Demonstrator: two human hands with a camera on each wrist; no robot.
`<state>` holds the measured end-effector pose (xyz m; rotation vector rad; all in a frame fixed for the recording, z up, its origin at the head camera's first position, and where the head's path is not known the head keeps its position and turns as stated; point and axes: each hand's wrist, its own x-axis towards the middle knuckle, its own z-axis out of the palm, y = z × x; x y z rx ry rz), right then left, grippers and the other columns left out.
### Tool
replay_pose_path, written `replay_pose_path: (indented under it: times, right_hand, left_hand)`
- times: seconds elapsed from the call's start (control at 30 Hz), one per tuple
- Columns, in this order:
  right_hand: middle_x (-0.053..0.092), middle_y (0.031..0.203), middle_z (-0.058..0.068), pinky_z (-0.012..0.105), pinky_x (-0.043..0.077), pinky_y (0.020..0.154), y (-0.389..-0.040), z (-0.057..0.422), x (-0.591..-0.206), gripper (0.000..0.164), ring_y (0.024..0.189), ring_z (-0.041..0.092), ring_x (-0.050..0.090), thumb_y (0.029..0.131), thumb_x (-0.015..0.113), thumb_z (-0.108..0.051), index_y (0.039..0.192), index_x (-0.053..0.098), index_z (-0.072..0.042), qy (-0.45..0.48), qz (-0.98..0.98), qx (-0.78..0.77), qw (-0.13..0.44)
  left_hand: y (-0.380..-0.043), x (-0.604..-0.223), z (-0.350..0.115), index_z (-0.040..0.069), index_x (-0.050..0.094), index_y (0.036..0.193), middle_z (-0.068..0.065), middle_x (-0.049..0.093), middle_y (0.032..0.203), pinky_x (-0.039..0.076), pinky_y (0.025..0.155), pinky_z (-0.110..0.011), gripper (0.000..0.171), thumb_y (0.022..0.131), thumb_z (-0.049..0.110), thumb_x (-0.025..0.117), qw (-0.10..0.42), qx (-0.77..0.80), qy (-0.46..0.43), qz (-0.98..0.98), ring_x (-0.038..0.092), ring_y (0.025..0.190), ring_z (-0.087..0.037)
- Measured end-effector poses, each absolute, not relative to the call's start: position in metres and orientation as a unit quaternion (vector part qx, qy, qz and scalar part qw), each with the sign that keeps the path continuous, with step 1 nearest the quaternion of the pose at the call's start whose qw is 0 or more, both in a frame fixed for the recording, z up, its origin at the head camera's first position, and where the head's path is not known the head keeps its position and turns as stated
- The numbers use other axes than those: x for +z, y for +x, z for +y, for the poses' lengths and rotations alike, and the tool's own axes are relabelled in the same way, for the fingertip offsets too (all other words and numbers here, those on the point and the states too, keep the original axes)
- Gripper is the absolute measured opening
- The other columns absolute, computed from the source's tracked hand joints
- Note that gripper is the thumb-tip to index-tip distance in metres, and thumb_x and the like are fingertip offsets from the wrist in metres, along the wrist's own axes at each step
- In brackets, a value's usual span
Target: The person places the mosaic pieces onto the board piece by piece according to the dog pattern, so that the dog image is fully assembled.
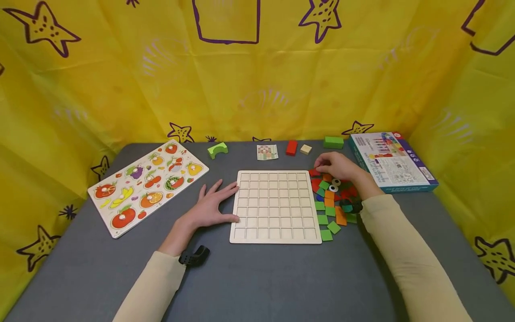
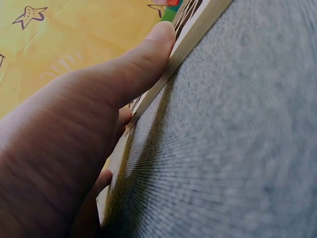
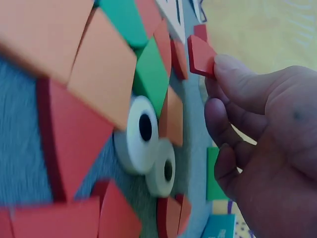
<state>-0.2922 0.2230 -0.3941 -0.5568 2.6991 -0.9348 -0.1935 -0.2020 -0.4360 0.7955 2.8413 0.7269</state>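
A pale wooden grid board (image 1: 275,209) lies flat on the grey table, its squares bare. My left hand (image 1: 211,206) rests at the board's left edge with fingers spread; in the left wrist view the thumb (image 2: 143,62) touches the board's side. At the board's upper right corner, my right hand (image 1: 339,166) pinches a small red tile (image 3: 200,57) between thumb and fingertips. Below that hand, loose tiles spread along the board's right side, among them green tiles (image 1: 326,235), orange tiles (image 1: 340,216) and red pieces. Two round white eye pieces (image 3: 140,136) lie among them.
A fruit peg puzzle (image 1: 149,188) lies on the left. Along the back are a green arch block (image 1: 217,149), a small picture card (image 1: 267,152), a red block (image 1: 291,147), a plain wooden block (image 1: 306,149) and a green block (image 1: 333,142). A flat printed box (image 1: 396,165) lies at right.
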Motion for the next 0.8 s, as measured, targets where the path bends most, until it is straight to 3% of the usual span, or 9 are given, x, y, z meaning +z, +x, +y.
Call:
replay_pose_path:
  times: [0.57, 0.8]
  right_hand:
    - [0.067, 0.102, 0.011, 0.041, 0.051, 0.087, -0.298, 0.145, -0.391, 0.01, 0.092, 0.028, 0.062, 0.101, 0.063, -0.006, 0.106, 0.068, 0.0, -0.225, 0.881, -0.393, 0.135]
    - [0.068, 0.097, 0.007, 0.035, 0.05, 0.084, -0.302, 0.104, -0.4, 0.008, 0.088, 0.024, 0.062, 0.1, 0.065, -0.008, 0.102, 0.07, -0.002, -0.253, 0.867, -0.408, 0.134]
  left_hand:
    - [-0.193, -0.437, -0.2, 0.018, 0.044, 0.155, 0.001, 0.035, 0.162, -0.006, 0.11, -0.071, 0.095, 0.078, 0.058, 0.082, 0.05, 0.238, 0.255, 0.936, 0.011, 0.152, -0.039]
    - [-0.192, -0.434, -0.2, 0.017, 0.047, 0.154, 0.0, 0.036, 0.161, -0.005, 0.11, -0.072, 0.095, 0.076, 0.058, 0.083, 0.049, 0.241, 0.247, 0.937, 0.012, 0.151, -0.041]
